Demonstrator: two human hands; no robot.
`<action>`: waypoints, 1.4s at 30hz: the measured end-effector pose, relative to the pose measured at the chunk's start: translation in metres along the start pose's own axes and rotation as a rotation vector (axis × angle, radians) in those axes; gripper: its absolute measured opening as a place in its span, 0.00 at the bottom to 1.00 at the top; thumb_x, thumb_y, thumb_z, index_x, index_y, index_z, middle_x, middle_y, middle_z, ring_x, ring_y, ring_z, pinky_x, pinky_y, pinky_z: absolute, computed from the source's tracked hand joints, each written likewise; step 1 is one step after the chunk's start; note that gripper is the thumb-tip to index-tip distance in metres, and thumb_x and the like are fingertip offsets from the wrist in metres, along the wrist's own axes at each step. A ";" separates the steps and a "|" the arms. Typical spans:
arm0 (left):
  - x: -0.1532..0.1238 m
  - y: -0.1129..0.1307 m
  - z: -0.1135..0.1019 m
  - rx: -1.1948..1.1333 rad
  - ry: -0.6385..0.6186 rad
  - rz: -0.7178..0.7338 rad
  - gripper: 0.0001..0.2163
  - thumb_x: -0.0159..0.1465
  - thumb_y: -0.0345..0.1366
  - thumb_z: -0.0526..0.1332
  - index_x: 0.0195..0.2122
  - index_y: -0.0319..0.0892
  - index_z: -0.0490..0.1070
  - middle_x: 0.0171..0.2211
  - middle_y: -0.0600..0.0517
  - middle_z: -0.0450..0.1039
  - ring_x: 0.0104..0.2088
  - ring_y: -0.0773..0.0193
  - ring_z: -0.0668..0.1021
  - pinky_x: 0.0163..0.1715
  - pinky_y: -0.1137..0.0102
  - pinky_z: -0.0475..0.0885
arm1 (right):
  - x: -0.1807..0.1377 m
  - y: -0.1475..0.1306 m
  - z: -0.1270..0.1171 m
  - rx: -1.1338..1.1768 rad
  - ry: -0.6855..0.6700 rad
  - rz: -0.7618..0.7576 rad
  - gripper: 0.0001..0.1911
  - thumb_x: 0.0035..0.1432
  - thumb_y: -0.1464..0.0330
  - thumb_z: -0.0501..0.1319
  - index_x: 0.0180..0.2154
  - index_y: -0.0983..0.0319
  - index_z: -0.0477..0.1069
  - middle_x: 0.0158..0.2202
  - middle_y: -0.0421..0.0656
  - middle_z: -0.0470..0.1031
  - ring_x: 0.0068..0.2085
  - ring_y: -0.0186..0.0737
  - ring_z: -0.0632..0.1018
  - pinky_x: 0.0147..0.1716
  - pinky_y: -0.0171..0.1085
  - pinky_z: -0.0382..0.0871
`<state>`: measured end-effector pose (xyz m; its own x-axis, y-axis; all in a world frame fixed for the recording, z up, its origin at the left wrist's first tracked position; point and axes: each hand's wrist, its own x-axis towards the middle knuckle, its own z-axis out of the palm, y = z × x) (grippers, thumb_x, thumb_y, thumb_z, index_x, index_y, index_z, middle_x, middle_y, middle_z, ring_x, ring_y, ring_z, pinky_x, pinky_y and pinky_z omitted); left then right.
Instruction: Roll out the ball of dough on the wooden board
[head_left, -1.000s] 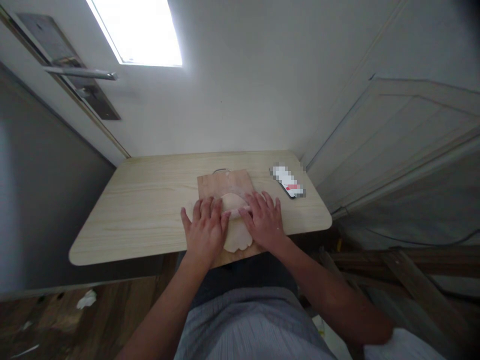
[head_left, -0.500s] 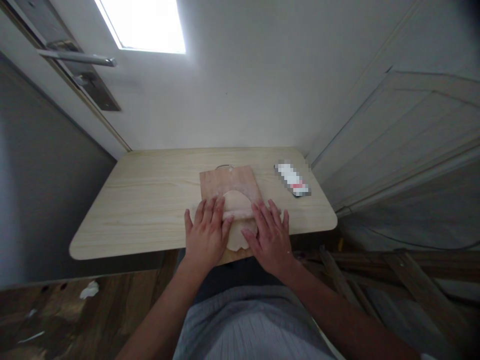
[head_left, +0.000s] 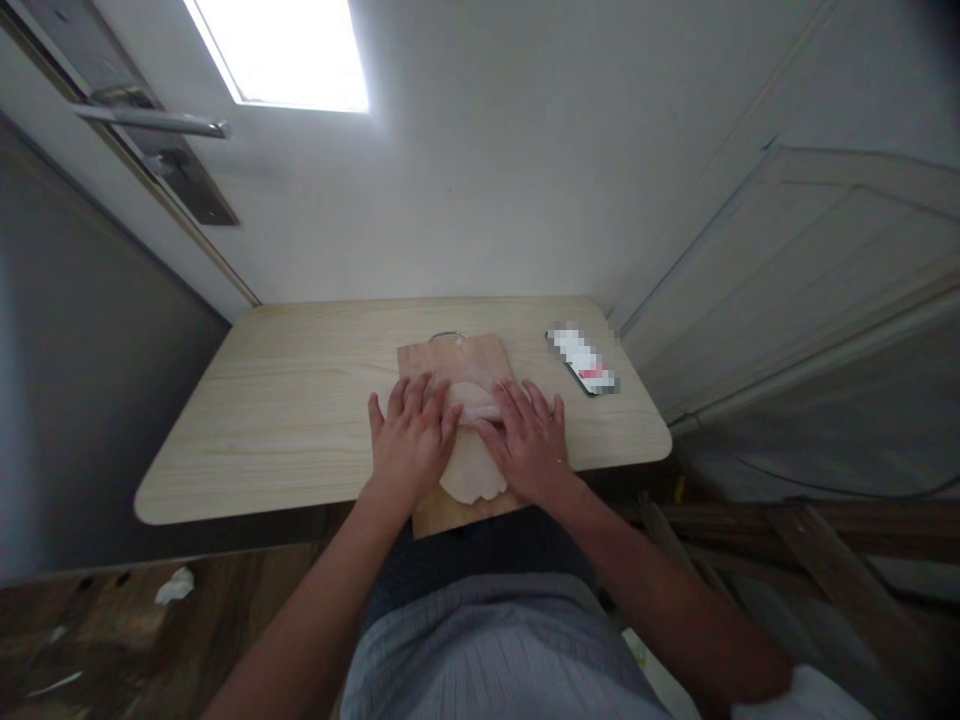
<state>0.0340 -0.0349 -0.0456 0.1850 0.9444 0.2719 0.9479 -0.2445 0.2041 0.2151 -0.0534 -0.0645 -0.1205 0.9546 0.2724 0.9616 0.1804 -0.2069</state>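
Note:
A flat round of pale dough (head_left: pixel 472 470) lies on a wooden cutting board (head_left: pixel 439 518), its near edge wavy. Across the dough's upper part runs a light rolling pin (head_left: pixel 480 408), mostly hidden under my fingers. My left hand (head_left: pixel 411 440) rests on the pin's left part, fingers spread and lying over it. On the right part, my right hand (head_left: pixel 529 435) presses down with its fingers likewise outstretched. Both thumbs point inward over the dough. Neither palm shows, and the pin's ends are hard to make out.
The board lies on a light wood-grain table (head_left: pixel 285 400) with rounded corners. A phone (head_left: pixel 583 360) with a blurred-out screen lies to the right. Behind stands a white door with a metal handle (head_left: pixel 161 122). A wooden frame (head_left: pixel 817 550) is at lower right.
Both hands and the rolling pin have moved forward, away from my body, over the dough. More of the dough's near part and the board's near edge now shows.

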 end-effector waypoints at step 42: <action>0.101 -0.025 0.008 0.075 -0.111 -0.059 0.25 0.73 0.48 0.42 0.52 0.47 0.78 0.53 0.40 0.74 0.54 0.41 0.74 0.53 0.42 0.65 | 0.126 0.005 0.021 -0.036 -0.151 0.111 0.28 0.69 0.51 0.51 0.64 0.53 0.66 0.68 0.48 0.64 0.64 0.60 0.67 0.62 0.65 0.55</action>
<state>0.0311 0.0688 -0.0304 0.1516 0.9762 0.1550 0.9741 -0.1742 0.1443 0.1990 0.0731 -0.0510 -0.0466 0.9933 0.1053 0.9790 0.0664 -0.1929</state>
